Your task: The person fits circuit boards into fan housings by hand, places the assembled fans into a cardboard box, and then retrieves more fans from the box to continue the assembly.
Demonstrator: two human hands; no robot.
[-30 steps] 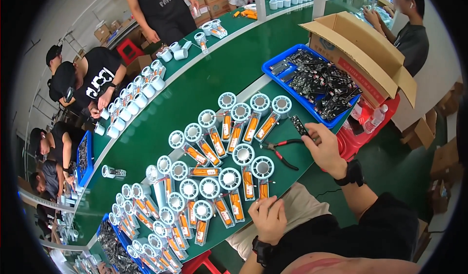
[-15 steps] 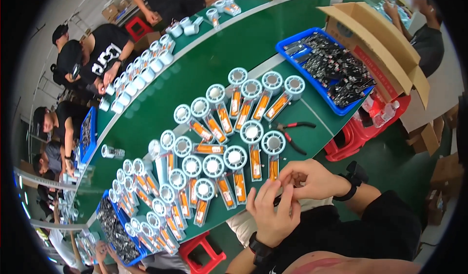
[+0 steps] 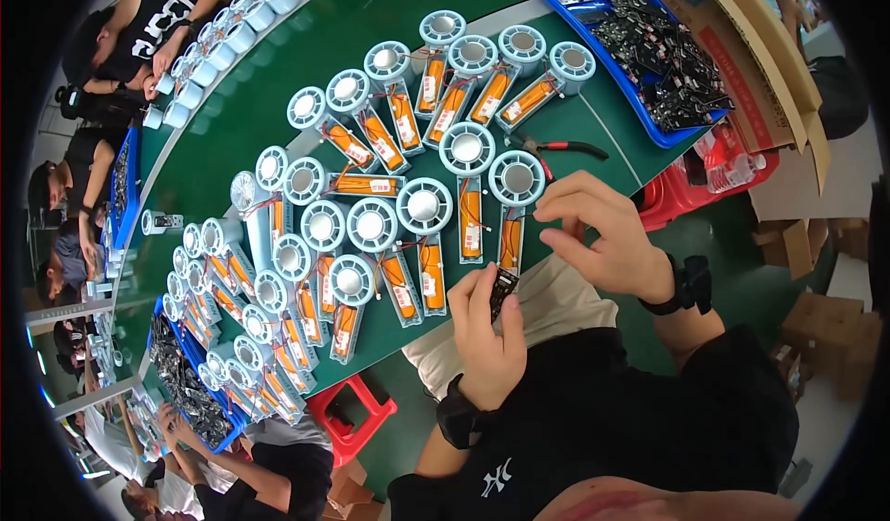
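My left hand (image 3: 487,336) grips a small black circuit board (image 3: 503,286) between thumb and fingers, at the near edge of the green table. To its right, my right hand (image 3: 607,234) is raised with fingers curved and apart, and nothing shows between them. Just left of its fingertips is the light blue round head of a handheld fan unit (image 3: 516,178), whose opened handle holds an orange battery (image 3: 510,240) with thin wires. Another such fan unit (image 3: 466,148) lies to its left, and several more fill the table in rows. Pliers (image 3: 565,148) with red handles lie beyond my right hand.
A blue tray (image 3: 663,139) heaped with black circuit boards sits at the far right beside an open cardboard box (image 3: 742,76). A second blue tray (image 3: 222,442) is at the lower left. Red stools (image 3: 357,424) stand below the table edge. Co-workers sit along the left.
My hands have come apart: the right has moved up and to the right with its fingers opened, while the left keeps the circuit board. The view has shifted, so the table appears higher.
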